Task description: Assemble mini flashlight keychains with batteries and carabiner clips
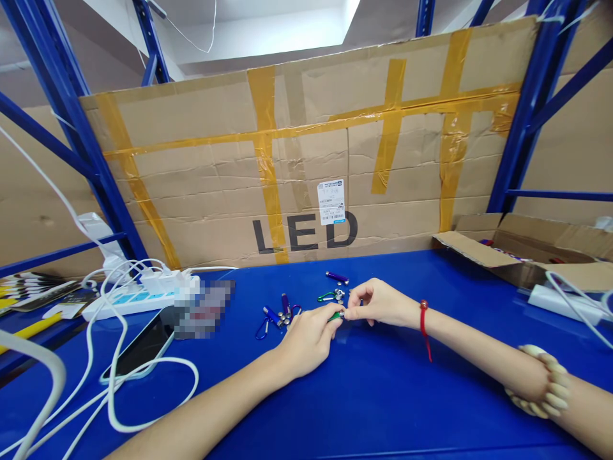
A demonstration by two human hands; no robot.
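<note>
My left hand (309, 338) is closed round a small green flashlight (336, 315), mostly hidden by the fingers. At its silvery end, my right hand (378, 303) pinches with thumb and forefinger; whatever lies between those fingertips is too small to make out. Just beyond the hands are a green carabiner (327, 297) and a silvery part (340, 294) with small round pieces beside it. A purple flashlight (337, 277) lies farther back. Left of my left hand are a blue flashlight (272, 316), another purple flashlight (286, 304), a blue carabiner (262, 328) and several button cells.
On the left stand a white power strip (129, 301), tangled white cables (113, 383) and a phone (146, 343). An open cardboard box (536, 246) and a white block (565, 305) with a cable sit at the right. A taped cardboard panel (211, 191) closes the back of the blue table (383, 402).
</note>
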